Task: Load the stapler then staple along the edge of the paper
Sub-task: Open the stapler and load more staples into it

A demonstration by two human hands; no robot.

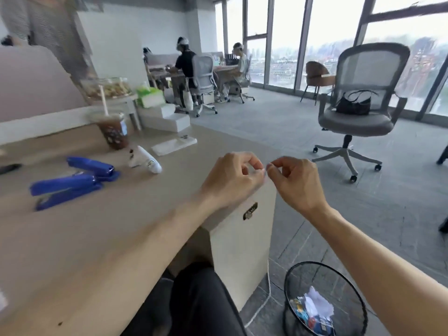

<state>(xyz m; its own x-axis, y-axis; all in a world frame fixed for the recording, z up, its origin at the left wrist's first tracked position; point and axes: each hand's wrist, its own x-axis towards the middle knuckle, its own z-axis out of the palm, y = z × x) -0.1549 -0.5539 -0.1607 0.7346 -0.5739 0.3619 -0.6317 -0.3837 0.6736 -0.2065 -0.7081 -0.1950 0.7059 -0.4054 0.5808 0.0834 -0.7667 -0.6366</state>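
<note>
My left hand [232, 180] and right hand [295, 183] meet at the right edge of the desk [109, 234], both pinching a tiny pale strip [266, 170], staples I'd judge. The stapler [72, 183] lies open well to their left, long axis left-right. My left hand is nearer.

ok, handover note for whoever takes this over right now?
Left hand, right hand: both pinch a tiny item between their fingertips, too small to identify.
Stapler: on the desk to the left, apparently swung open, nobody touching it.
Paper: white sheet farther back, probably the one.
Done: stapler looks opened.
Left: load, close, staple along the edge.
</note>
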